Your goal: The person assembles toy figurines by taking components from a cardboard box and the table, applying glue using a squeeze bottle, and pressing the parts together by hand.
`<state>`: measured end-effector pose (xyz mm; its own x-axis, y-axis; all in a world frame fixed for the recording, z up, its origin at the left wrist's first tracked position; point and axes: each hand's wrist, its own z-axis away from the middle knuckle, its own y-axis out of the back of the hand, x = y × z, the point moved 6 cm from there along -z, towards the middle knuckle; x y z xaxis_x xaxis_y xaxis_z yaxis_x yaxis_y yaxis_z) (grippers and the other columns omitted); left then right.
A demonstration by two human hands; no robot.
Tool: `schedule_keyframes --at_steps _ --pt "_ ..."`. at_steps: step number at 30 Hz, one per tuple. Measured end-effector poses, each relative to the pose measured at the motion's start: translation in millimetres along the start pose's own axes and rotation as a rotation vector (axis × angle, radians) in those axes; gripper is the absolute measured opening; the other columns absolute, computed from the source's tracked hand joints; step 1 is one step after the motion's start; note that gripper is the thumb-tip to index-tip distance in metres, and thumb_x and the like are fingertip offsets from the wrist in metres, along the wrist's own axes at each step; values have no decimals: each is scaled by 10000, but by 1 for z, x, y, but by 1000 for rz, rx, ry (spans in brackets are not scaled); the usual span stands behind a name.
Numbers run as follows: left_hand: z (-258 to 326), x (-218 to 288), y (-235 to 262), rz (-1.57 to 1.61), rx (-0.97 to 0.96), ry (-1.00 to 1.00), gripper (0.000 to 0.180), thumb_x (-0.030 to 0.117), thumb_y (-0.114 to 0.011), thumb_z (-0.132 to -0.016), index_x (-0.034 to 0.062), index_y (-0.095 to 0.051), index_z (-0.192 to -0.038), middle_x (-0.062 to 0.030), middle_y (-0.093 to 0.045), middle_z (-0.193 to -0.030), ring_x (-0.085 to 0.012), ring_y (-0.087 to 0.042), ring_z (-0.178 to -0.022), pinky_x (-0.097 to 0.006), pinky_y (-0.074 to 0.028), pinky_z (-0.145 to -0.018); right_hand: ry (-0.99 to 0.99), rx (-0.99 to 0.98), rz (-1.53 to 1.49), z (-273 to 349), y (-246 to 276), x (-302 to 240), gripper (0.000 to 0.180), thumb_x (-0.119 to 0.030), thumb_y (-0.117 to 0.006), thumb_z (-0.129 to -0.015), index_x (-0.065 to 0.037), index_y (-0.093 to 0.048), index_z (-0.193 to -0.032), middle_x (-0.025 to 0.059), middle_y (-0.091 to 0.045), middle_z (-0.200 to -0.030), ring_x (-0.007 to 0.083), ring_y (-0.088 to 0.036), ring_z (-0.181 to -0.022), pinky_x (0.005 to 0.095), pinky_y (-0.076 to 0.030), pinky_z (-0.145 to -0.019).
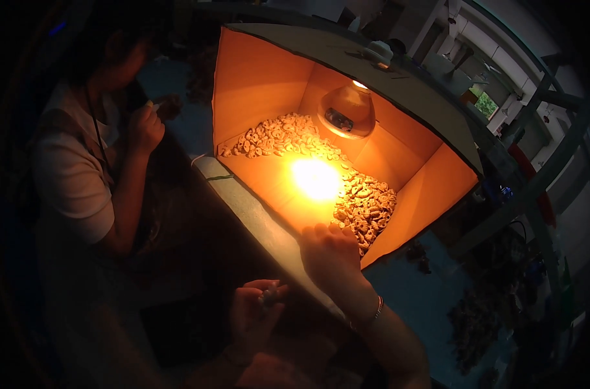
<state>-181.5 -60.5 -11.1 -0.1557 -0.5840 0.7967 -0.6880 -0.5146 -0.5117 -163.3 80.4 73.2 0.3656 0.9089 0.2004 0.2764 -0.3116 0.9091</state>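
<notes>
An open cardboard box (pixel 256 84) lies on its side, lit orange inside by a hanging lamp (pixel 347 111). A pile of small pale ring-shaped pieces (pixel 366 204) spreads across its floor. My right hand (pixel 330 254) reaches over the box's front edge, fingertips touching the near end of the pile; whether it holds a piece is hidden. A thin bracelet (pixel 373 314) sits on that wrist. My left hand (pixel 256 310) is lower, curled around a small dark object (pixel 269 297) that I cannot identify.
Another person (pixel 81 175) sits at the left, one hand (pixel 144 126) raised holding something small. A bluish surface (pixel 412 292) with dark clumps (pixel 476 324) lies right of the box. White frames and shelving (pixel 502 58) stand at the upper right. The surroundings are very dark.
</notes>
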Motion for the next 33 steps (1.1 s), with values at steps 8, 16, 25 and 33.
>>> schedule_keyframes --at_steps 8,16,25,33 --pt "-10 30 32 -142 59 -107 281 -31 -631 -779 48 -437 -967 -134 -510 -1077 -199 -546 -989 -313 -466 -861 -561 88 403 -85 -112 147 207 -169 -493 -802 -59 -650 -877 106 -590 -904 264 -558 -848 360 -448 -703" --pt "2 18 58 -151 121 -67 274 13 -632 -795 61 -459 -1002 -107 -542 -1041 -193 -559 -967 -339 -460 -879 -848 -254 287 -83 -155 168 320 -236 -452 -861 -52 -612 -1068 120 -564 -1109 265 -509 -1023 367 -384 -848" --pt "1 1 19 -35 37 83 308 -48 -609 -785 50 -448 -1029 -120 -549 -1055 -201 -571 -978 -348 -490 -857 -572 -172 364 -67 -117 130 199 -184 -501 -820 -72 -663 -851 123 -627 -875 263 -576 -798 365 -396 -556" --pt "-1 6 -9 192 -64 188 287 -63 -571 -815 13 -459 -1069 -164 -562 -1077 -244 -593 -958 -396 -501 -864 -212 373 -607 61 36 30 115 -74 -630 -782 -38 -563 -868 105 -547 -750 234 -571 -646 335 -464 -560"
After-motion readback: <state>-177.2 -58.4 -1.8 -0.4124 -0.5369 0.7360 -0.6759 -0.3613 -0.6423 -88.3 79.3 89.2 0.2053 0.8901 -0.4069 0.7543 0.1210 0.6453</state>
